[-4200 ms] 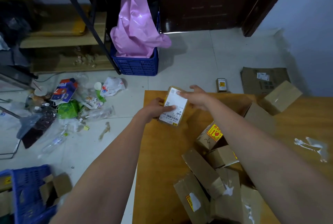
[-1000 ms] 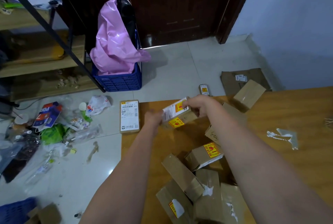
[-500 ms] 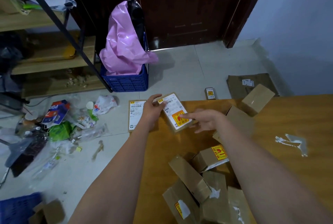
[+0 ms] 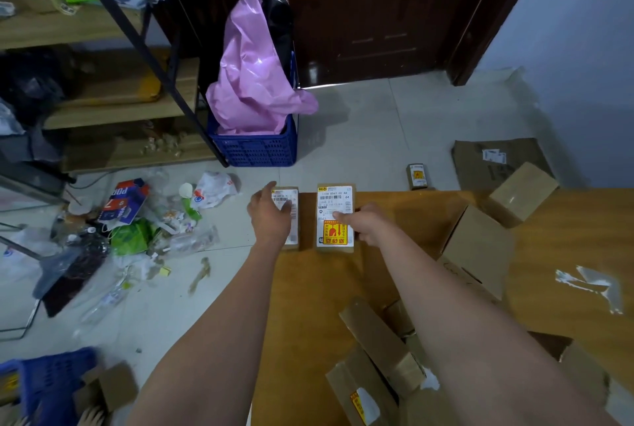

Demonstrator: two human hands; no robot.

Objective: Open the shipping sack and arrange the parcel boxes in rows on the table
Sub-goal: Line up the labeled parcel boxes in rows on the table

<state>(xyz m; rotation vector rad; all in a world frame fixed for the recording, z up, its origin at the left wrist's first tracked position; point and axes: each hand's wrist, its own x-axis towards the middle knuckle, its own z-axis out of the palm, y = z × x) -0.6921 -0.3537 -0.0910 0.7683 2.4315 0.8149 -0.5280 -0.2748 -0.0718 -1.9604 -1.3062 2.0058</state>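
Observation:
Two small parcel boxes lie flat side by side at the far left corner of the wooden table (image 4: 566, 254). My left hand (image 4: 271, 216) rests palm down on the first box (image 4: 291, 199), covering most of its label. My right hand (image 4: 365, 223) touches the right edge of the second box (image 4: 334, 216), which shows a white label and a yellow-red sticker. A heap of brown parcel boxes (image 4: 380, 350) lies near me on the table, partly hidden by my right forearm. Further boxes (image 4: 477, 247) sit at the right. No sack is visible.
On the floor left of the table lies scattered litter (image 4: 137, 230). A blue crate (image 4: 255, 148) with a pink bag stands by a dark door. A small box (image 4: 417, 176) and flattened cardboard (image 4: 494, 158) lie on the floor beyond the table. Shelves stand at left.
The stickered box, held in both hands a second ago, now lies flat beside the first box. My left hand has shifted onto the first box and my right stays at the second box's edge.

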